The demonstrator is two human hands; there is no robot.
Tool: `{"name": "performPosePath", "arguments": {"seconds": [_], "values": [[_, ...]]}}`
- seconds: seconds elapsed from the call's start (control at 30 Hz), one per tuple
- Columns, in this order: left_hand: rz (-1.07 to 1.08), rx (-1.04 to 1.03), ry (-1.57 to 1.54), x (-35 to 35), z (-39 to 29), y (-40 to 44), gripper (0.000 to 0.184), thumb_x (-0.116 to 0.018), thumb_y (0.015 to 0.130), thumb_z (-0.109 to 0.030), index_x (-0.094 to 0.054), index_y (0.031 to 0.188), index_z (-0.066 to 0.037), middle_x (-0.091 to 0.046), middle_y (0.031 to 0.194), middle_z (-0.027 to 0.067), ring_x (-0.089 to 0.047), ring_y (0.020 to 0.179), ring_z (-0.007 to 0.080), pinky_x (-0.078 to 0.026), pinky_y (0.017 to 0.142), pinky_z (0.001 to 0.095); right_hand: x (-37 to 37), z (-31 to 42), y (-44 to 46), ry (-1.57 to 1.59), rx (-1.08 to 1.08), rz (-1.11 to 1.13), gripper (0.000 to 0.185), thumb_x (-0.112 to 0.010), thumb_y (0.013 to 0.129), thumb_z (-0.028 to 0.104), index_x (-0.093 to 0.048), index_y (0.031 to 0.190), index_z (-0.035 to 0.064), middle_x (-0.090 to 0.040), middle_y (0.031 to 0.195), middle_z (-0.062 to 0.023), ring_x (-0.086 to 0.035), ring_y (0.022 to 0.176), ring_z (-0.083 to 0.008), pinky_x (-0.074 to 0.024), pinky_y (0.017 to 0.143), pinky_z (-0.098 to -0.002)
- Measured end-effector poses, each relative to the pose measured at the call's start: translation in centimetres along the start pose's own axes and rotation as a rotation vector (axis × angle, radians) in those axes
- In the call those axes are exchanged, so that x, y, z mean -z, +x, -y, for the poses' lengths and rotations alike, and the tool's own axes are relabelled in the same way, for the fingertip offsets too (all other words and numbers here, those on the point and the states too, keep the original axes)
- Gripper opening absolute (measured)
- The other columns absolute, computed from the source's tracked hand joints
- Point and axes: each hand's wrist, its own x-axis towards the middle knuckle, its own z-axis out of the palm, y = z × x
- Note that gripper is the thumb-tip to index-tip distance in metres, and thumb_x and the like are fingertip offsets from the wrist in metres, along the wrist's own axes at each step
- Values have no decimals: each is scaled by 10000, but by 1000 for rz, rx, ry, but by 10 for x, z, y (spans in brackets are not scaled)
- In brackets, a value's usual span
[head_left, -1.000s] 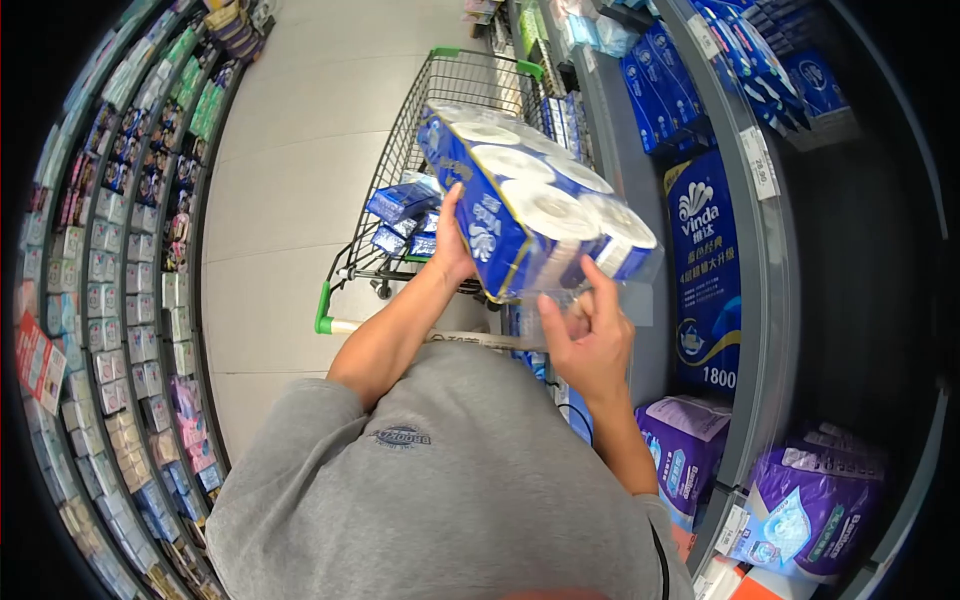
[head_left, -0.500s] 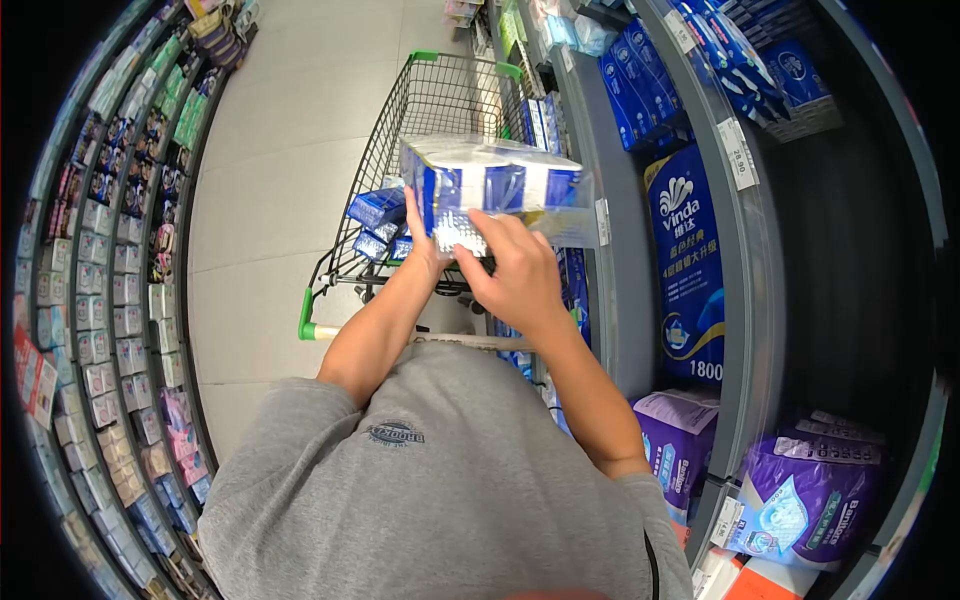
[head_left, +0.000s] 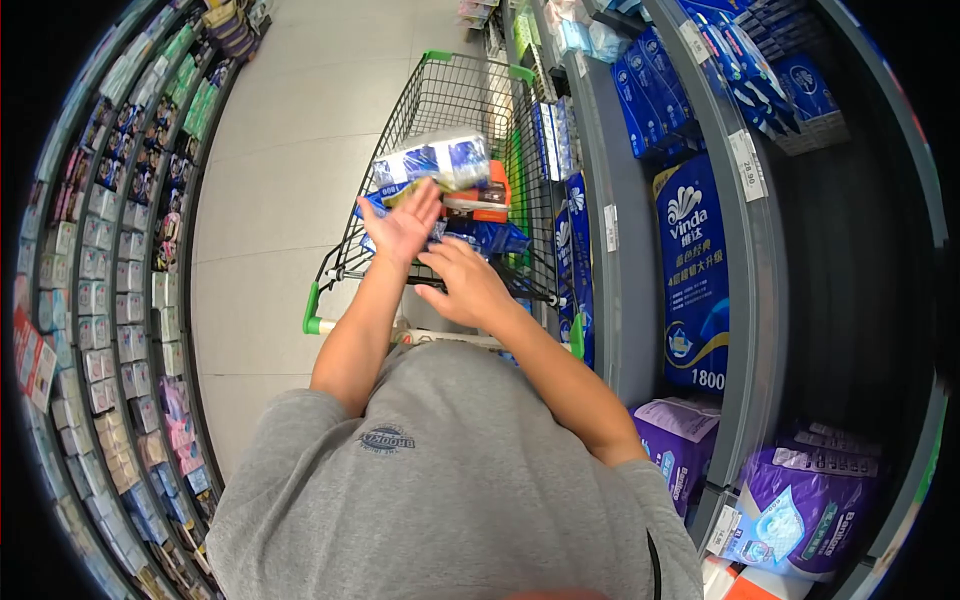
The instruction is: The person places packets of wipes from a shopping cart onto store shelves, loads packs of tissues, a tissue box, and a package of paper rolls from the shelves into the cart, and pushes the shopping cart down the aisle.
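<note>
A plastic-wrapped blue and white tissue pack is inside the shopping cart, slightly blurred and tilted, above other packs. My left hand is just below it, palm up with fingers spread; I cannot tell whether the fingertips touch the pack. Beside it, my right hand hangs over the near end of the cart with its fingers apart and nothing in them. Blue packs and an orange and white package lie in the basket under and around the tissue pack.
Shelves with blue Vinda packs and purple packages run along the right, close to the cart. Racks of small packets line the left. Pale floor tiles lie between. The cart handle is right before my body.
The tissue pack has gone from between my two hands down and forward into the cart. Both hands have come off it, the left turning palm up and the right drawing lower and nearer.
</note>
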Motion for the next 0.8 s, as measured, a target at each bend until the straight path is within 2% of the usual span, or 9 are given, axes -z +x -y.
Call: {"name": "performPosePath", "arguments": {"seconds": [0.1, 0.3, 0.37, 0.4, 0.47, 0.53, 0.6, 0.67, 0.8], "values": [[-24, -189, 226, -52, -17, 2, 1027, -335, 836, -801, -272, 1461, 11, -487, 1379, 220, -454, 1273, 378, -357, 1069, 457, -9, -14, -20, 141, -225, 142, 426, -682, 804, 296, -638, 1132, 27, -648, 1083, -175, -585, 1081, -333, -464, 937, -422], [121, -228, 251, -83, -37, 12, 848, -359, 909, -695, -414, 1383, 6, -540, 1301, 204, -523, 1136, 312, -411, 993, 418, -20, -40, -52, 184, -414, 235, 442, -646, 839, 333, -634, 1167, 37, -647, 1097, -183, -614, 1035, -361, -486, 904, -436], [-72, -95, 574, -78, -27, 8, 705, -443, 940, -585, -467, 1324, 7, -583, 1232, 199, -567, 1082, 280, -448, 948, 395, -26, -49, -64, 194, -461, 212, 448, -641, 846, 348, -634, 1166, 34, -647, 1112, -187, -614, 1039, -361, -485, 907, -437], [-77, -44, 722, -65, -22, 4, 517, -530, 944, -445, -551, 1229, -15, -670, 1064, 154, -648, 863, 216, -526, 785, 342, -32, -55, -74, 205, -524, 236, 455, -635, 852, 360, -630, 1168, 33, -644, 1130, -193, -615, 1040, -360, -485, 904, -440], [-151, -20, 1340, -21, -17, 1, 363, -560, 922, -376, -634, 1069, -52, -697, 906, 115, -657, 768, 176, -514, 669, 301, -44, -65, -102, 213, -607, 207, 436, -623, 865, 378, -652, 1132, 35, -654, 1125, -204, -626, 1012, -369, -486, 885, -450], [80, -386, 2314, 43, -20, -18, 404, -579, 897, -416, -680, 940, -27, -699, 820, 179, -681, 735, 308, -507, 634, 392, -46, -64, -124, 223, -790, 219, 393, -613, 863, 391, -689, 1025, 42, -681, 1021, -193, -641, 953, -371, -496, 838, -458], [98, 72, 2884, 38, -21, -54, 465, -530, 893, -485, -701, 882, -53, -684, 808, 204, -668, 777, 372, -509, 682, 446, -60, -66, -138, 182, -742, 36, 376, -601, 865, 391, -695, 975, 44, -685, 978, -187, -647, 920, -369, -499, 813, -463], [65, -131, 2760, 45, -19, -61, 513, -493, 883, -536, -713, 815, -78, -687, 793, 194, -666, 780, 376, -507, 700, 470, -62, -64, -141, 124, -705, -150, 367, -589, 866, 391, -700, 925, 47, -690, 934, -181, -652, 887, -367, -502, 788, -468], [24, 141, 2802, 41, -23, -48, 488, -509, 869, -527, -730, 873, -92, -701, 819, 185, -674, 856, 352, -514, 777, 443, -54, -56, -139, 101, -836, -68, 334, -569, 861, 355, -694, 904, 48, -691, 898, -171, -662, 827, -360, -507, 763, -468]]}}
